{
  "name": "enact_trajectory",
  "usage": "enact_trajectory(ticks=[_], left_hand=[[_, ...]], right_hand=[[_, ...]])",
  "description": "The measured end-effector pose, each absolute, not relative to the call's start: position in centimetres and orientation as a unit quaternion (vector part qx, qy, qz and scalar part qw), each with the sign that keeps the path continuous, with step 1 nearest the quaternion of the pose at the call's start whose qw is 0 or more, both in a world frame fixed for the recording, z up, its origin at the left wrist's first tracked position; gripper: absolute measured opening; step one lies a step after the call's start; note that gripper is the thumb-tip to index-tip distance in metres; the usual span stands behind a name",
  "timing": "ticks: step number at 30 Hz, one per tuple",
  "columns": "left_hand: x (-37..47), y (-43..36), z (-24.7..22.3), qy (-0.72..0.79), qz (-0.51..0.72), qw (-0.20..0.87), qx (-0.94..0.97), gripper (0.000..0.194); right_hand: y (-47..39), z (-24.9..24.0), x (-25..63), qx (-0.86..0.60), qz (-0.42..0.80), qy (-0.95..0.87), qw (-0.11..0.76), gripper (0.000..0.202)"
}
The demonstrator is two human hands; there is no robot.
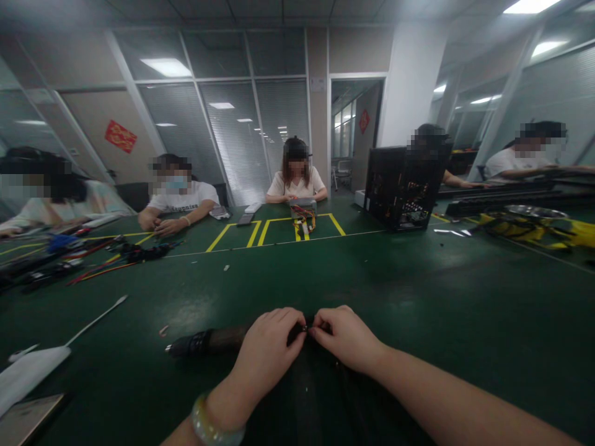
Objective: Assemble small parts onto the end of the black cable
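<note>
My left hand (pixel 272 344) and my right hand (pixel 348 337) meet fingertip to fingertip over the near middle of the green table (pixel 395 291). The fingers of both are pinched together around a tiny dark piece with a bright spot (pixel 305 328); its kind is too small to make out. A dark power screwdriver (pixel 204 342) lies on the table just behind my left hand, its metal tip pointing left and its rear end hidden by the hand. A pale bangle (pixel 216 424) circles my left wrist.
At the left lie a white power bank-like slab (pixel 32 371), with a cable, and a phone (pixel 35 418). Cable bundles (pixel 139 251) are farther back. A black computer case (pixel 404 189) stands at the back right, near yellow straps (pixel 525 229). A person opposite handles a power supply (pixel 303 206).
</note>
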State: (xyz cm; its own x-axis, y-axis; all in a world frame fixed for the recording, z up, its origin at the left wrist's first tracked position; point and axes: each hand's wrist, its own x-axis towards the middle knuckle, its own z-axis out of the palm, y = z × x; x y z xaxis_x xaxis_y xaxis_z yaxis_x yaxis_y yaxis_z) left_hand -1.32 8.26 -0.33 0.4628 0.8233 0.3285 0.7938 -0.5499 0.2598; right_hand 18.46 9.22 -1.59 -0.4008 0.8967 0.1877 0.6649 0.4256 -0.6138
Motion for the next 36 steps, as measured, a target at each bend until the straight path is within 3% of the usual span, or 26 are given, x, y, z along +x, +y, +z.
enact_trajectory(ticks=[36], left_hand=[[-0.7, 6.5, 0.6, 0.474, 0.198, -0.019, 0.858, 0.009]], right_hand=[[8.7, -1.8, 18.3, -0.526, 0.246, -0.77, 0.263, 0.019]])
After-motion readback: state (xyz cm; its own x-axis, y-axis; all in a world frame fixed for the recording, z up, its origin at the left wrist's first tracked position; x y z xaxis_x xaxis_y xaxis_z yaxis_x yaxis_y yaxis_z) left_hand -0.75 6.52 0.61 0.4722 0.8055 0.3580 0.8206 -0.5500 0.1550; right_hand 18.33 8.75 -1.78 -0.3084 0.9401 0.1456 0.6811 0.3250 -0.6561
